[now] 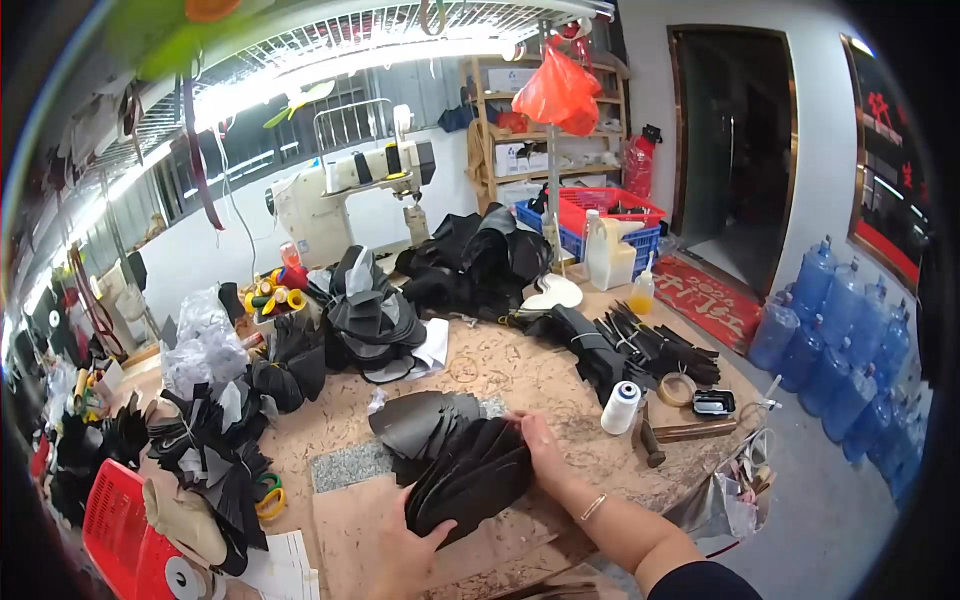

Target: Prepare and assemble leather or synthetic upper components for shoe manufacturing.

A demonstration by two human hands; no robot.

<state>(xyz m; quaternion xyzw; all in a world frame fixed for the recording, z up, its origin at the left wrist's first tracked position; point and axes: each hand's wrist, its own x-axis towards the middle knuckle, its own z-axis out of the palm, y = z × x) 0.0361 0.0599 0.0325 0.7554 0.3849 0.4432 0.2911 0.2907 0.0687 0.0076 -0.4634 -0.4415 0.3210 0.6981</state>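
Near the table's front, a stack of black cut pieces (475, 480), flat and leaf-like, stands tilted between my hands. My left hand (412, 540) grips its lower left end, thumb across the front. At the upper right end, the fingers of my right hand (540, 445) close on the edge. Just behind lies a fanned stack of dark grey pieces (425, 420), partly covered by the black one. A speckled grey slab (350, 466) shows beside them on the worn brown tabletop (520, 380).
To the right are a white thread cone (621, 408), a hammer (650, 440), a tape roll (677, 389) and tied black bundles (650, 345). More piles (370, 320) and a sewing machine (350, 190) stand behind. A red basket (115, 520) sits at left, blue water bottles (830, 340) at far right.
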